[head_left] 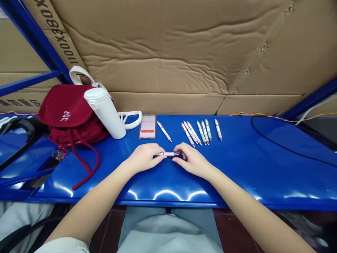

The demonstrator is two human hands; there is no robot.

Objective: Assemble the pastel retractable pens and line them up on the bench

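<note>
A light-coloured pen (169, 154) lies sideways between my two hands, just over the blue table. My left hand (145, 157) is closed on its left end, thumb below and fingers above. At the other end, my right hand (191, 159) pinches the pen with thumb and fingertips. Behind my hands, a single pink and white pen (164, 131) rests slanted on the table. To its right are several pink pens (191, 133) side by side, then a small group of green and pink pens (204, 131), and one more pink pen (218, 130) apart from them.
A phone (147, 126) lies near the back edge, left of the pens. At the left, a white bottle (106, 114) leans against a red bag (68, 109) with a dangling strap. A black cable (284, 144) curves across the blue table (244, 168) at right. Cardboard (163, 52) stands behind.
</note>
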